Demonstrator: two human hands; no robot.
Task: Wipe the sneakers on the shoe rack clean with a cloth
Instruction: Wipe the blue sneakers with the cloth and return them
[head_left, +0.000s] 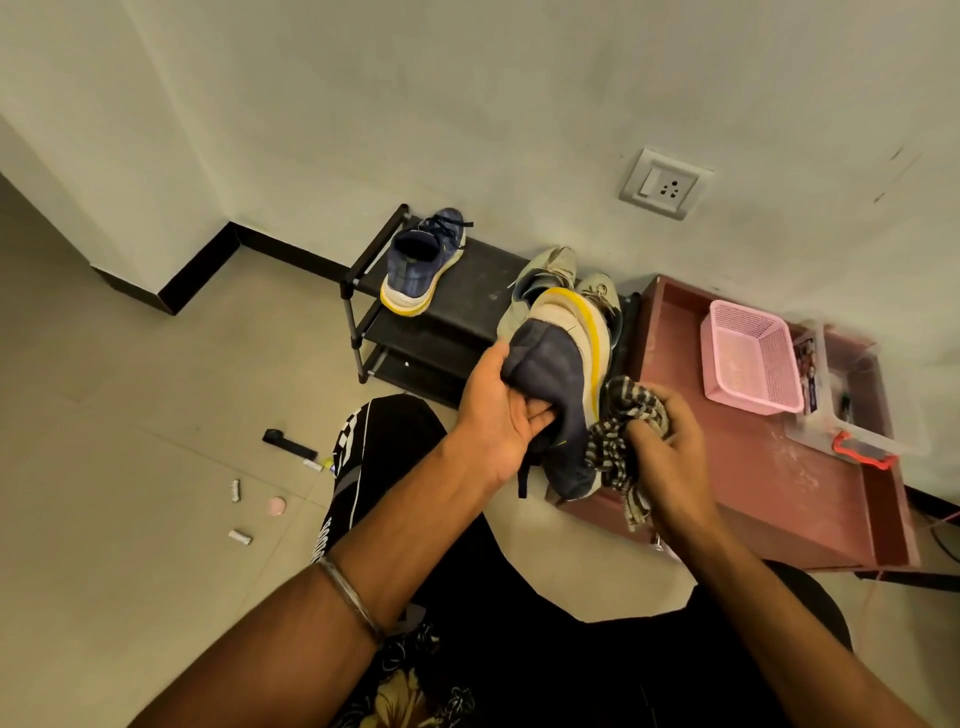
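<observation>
Gripping navy sneaker (558, 395) | left hand (498, 415) | sole rightward, long axis vertical

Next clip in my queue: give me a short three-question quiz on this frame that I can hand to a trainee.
1. True or false: the left hand holds the navy sneaker with fingers tucked into its opening.
2. What does the right hand grip?
A. the pink basket
B. the checked cloth
C. a shoelace
3. Fill in: the other navy sneaker stands on the top shelf of the black ______.

Key
1. True.
2. B: the checked cloth, bunched against the held shoe's sole edge; the pink basket sits untouched on the reddish table.
3. shoe rack, beside the beige sneakers.
</observation>
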